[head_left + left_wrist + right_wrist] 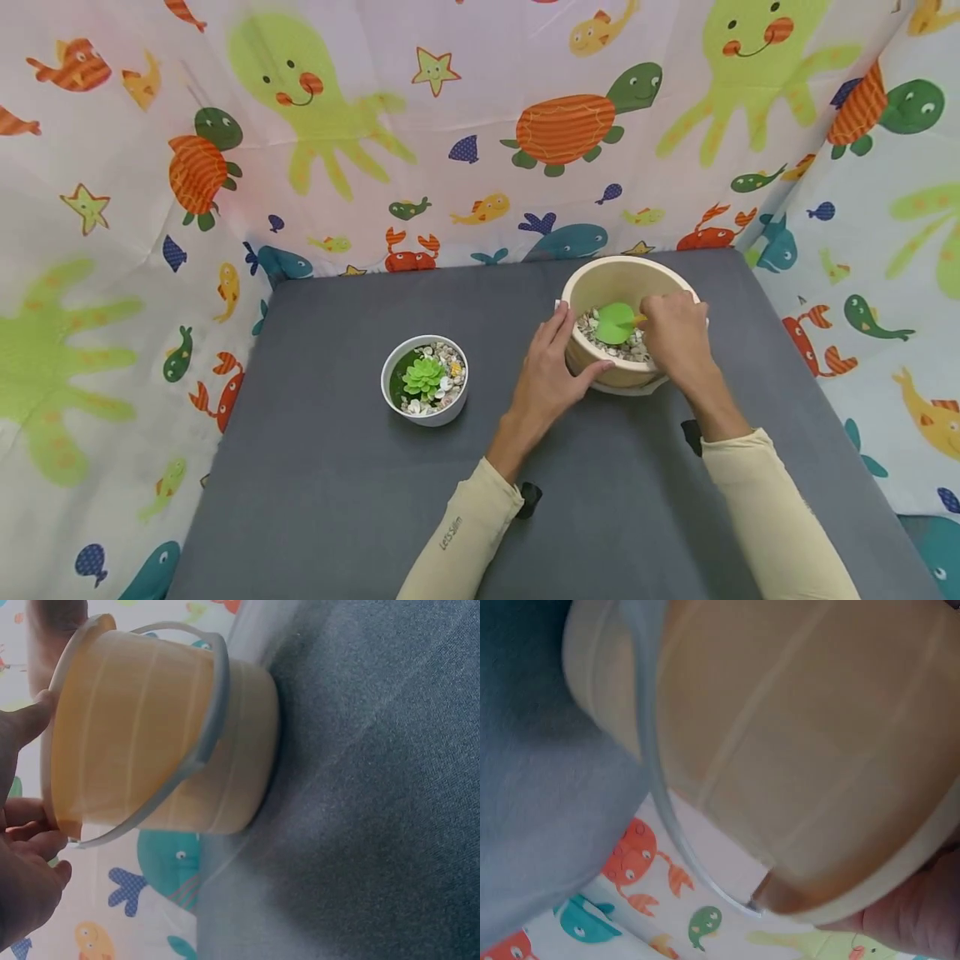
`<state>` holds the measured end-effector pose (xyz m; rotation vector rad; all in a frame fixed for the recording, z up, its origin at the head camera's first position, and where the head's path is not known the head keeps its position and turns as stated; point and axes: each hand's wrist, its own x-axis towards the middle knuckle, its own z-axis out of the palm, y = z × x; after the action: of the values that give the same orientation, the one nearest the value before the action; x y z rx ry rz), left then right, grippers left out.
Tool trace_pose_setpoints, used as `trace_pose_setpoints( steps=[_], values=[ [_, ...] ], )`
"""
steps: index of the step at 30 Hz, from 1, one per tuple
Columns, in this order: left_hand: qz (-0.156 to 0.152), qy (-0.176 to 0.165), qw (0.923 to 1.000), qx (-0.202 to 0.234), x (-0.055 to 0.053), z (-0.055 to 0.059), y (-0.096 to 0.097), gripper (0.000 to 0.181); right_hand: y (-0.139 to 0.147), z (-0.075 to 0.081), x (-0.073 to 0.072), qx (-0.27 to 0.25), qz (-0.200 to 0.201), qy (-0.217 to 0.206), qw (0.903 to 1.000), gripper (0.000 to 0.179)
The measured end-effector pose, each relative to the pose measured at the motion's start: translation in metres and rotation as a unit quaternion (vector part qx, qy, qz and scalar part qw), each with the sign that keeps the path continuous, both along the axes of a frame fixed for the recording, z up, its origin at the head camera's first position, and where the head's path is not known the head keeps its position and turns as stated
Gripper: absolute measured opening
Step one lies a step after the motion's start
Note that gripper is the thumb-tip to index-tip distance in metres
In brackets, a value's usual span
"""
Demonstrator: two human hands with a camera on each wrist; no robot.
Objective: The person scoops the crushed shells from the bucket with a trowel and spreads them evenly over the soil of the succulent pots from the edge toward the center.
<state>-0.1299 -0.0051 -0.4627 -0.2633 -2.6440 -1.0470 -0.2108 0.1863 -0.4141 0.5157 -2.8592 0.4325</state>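
Observation:
A beige bucket (622, 278) stands at the right of the table, pebbles (632, 347) lying across its bottom. With its fingers and thumb spread along the rim, my left hand (546, 367) holds the bucket's near left side. My right hand (677, 337) reaches over the right rim and grips the yellow handle of a toy shovel, whose round green blade (615, 323) lies over the pebbles. The bucket's pale handle (214, 724) hangs down its outer side in the left wrist view. From the right wrist view, the bucket wall (802, 742) hides the shovel.
A white pot (429, 421) with a green succulent (423, 377), small stones and shells stands left of my left hand. Grey cloth (322, 500) covers the table. Printed sea-animal curtains (450, 192) rise behind and at both sides.

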Motion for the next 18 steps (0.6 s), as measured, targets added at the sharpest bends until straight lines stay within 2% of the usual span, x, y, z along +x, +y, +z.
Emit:
trace_pose_setpoints(
  steps=[4, 7, 12, 18],
  values=[
    [-0.004, 0.004, 1.0, -0.004, 0.0, -0.002, 0.001, 0.094, -0.002, -0.003, 0.002, -0.054, -0.026, -0.004, 0.9982, 0.011],
    [-0.001, 0.011, 0.9999, -0.011, 0.0, -0.004, 0.002, 0.093, 0.0, -0.002, 0.003, -0.081, -0.034, -0.025, 0.9958, 0.012],
    [0.001, 0.012, 0.9999, -0.012, 0.0, -0.004, 0.0, 0.091, 0.002, 0.008, 0.007, -0.104, -0.041, -0.088, 0.9898, 0.006],
    [0.0, 0.001, 1.0, -0.001, 0.001, -0.004, -0.002, 0.093, 0.011, 0.022, 0.013, -0.124, -0.068, -0.152, 0.9782, 0.015]
  ],
)
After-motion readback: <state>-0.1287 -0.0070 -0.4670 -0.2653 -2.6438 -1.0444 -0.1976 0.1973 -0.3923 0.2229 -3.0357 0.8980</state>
